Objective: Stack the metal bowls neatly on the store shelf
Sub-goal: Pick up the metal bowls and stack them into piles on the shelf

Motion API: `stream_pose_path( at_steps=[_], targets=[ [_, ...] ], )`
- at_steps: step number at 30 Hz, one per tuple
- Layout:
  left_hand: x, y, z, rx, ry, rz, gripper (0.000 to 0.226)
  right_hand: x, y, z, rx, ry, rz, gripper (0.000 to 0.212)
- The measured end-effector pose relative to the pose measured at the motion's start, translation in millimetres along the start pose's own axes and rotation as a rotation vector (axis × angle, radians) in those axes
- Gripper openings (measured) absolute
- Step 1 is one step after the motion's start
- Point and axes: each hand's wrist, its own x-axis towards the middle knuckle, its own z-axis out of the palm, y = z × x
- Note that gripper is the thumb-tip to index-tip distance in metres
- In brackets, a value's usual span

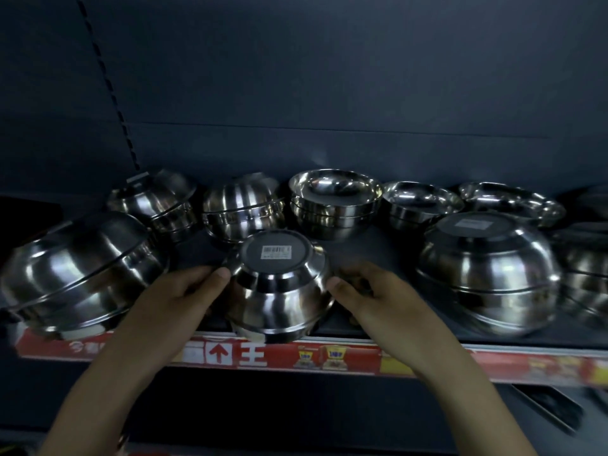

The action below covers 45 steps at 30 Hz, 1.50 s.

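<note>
Left hand and right hand grip the small inverted bowl from either side, thumbs on its wall, fingers curled round the back. Bowl is base up with the barcode label showing. It seems to be more than one, nested, at the shelf's front edge, with its rim overhanging the red price strip. Risk: slick steel and a side pinch, so it could slip forward off the edge. The large tilted stack sits close to my left wrist and a nudge could tip it. The right-hand large stack stands apart.

glossy metal bowls, seemingly paper barcode label
</note>
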Motion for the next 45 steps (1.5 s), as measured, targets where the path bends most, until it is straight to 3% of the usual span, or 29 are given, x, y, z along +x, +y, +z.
stream_pose_path(
  at_steps=[2, 6, 17, 22, 29, 35, 40, 45],
  targets=[
    [1, 5, 2, 0.034, -0.011, 0.023, 0.033, -1, -1, -1, -0.039, 0.000, -0.010, 0.019],
    [1, 6, 12, 0.064, -0.006, 0.091, 0.015, -5, -2, -6, -0.057, 0.044, -0.016, 0.020],
    [-12, 27, 25, -0.167, 0.051, 0.288, 0.029, -22, -8, -29, 0.089, 0.239, -0.111, 0.021],
    [-10, 28, 28, -0.266, 0.118, 0.353, 0.036, -23, -6, -29, 0.137, 0.265, -0.184, 0.048],
    [-7, 22, 33, -0.295, 0.120, 0.385, 0.073, -11, 8, -26, 0.037, 0.262, -0.241, 0.097],
    [-3, 10, 42, -0.304, 0.108, 0.453, 0.085, -6, 20, -18, 0.037, 0.335, -0.327, 0.093],
    [0, 0, 41, -0.446, 0.021, 0.440, 0.072, -7, 26, -14, 0.147, 0.366, -0.370, 0.086],
    [-4, -4, 42, -0.472, -0.028, 0.414, 0.055, -7, 33, -7, 0.209, 0.392, -0.369, 0.092]
  ],
)
